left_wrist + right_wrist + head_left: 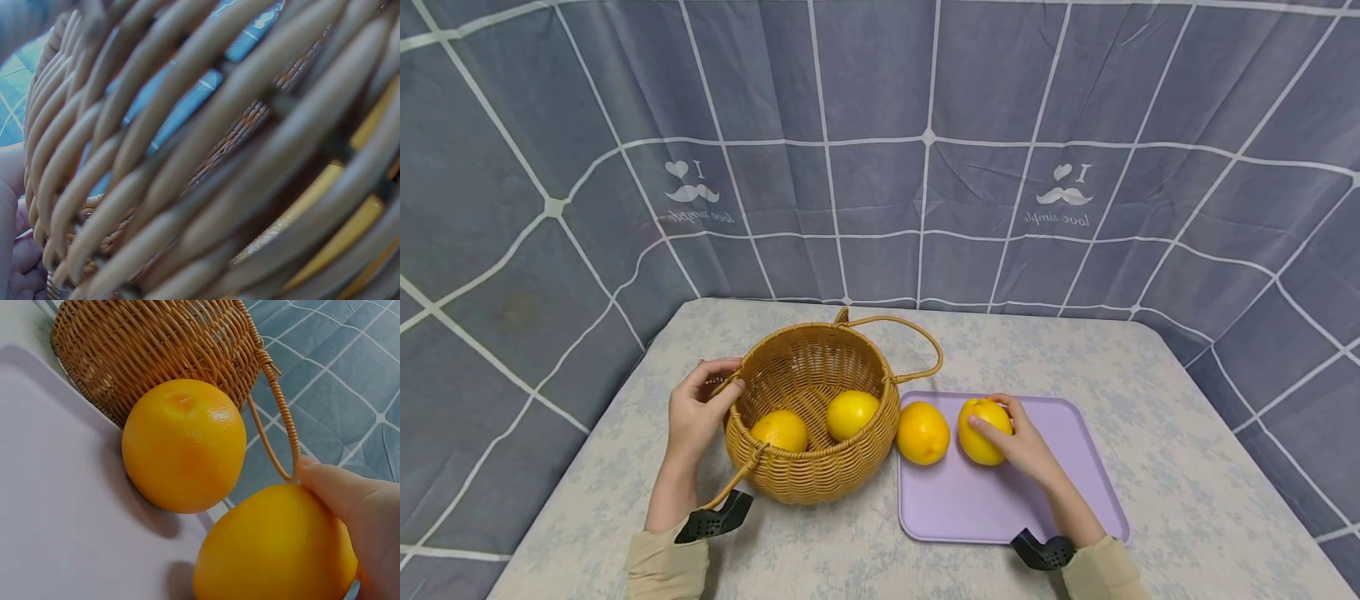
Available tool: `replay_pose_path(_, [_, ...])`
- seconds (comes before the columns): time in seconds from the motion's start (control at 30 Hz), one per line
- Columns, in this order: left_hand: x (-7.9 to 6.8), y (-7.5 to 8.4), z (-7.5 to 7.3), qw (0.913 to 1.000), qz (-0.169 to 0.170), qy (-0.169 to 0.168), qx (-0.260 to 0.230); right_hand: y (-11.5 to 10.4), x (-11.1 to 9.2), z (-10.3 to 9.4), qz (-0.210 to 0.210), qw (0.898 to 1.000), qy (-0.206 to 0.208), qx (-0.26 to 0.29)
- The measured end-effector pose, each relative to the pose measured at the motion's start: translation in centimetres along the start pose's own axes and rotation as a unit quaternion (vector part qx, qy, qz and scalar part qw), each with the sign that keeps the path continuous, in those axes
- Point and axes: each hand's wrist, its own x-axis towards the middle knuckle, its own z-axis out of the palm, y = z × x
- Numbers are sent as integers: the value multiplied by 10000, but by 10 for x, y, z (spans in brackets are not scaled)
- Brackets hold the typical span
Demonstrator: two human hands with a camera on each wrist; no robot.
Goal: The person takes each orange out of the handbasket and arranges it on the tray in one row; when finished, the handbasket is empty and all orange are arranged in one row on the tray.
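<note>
My left hand (692,418) grips the left rim of a round wicker basket (816,482), thumb over the edge. Two yellow-orange oranges lie inside, one orange (781,430) at the left and a yellower one (852,415) at the right. On the lilac tray (977,512), my right hand (1024,443) holds an orange (981,442) between thumb and fingers. Another orange (922,433) sits to its left, close by the basket wall. In the right wrist view, the thumb presses the held orange (275,550). Basket weave (187,156) fills the left wrist view.
One basket handle (928,342) sticks out to the right behind the tray; the other handle (730,486) hangs toward my left wrist. A grey-blue checked curtain (880,183) encloses the pale patterned tabletop (820,550) at the back and sides.
</note>
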Motion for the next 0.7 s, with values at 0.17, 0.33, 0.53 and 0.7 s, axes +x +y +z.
replay_pose_path(0.17, [0, 1, 0, 10000, -2, 2, 41, 0, 1, 0, -29, 10000, -64, -38])
replay_pose_path(0.33, [0, 0, 0, 10000, -8, -9, 27, -2, -2, -2, -33, 9998, -159, -136])
replay_pose_path(0.53, [4, -12, -1, 10000, 9, 5, 5, -4, -3, -5, 73, 9993, -322, -197])
replay_pose_path(0.7, [4, -13, -2, 10000, -8, -4, -52, -5, -5, -7, 177, 9983, -563, -34])
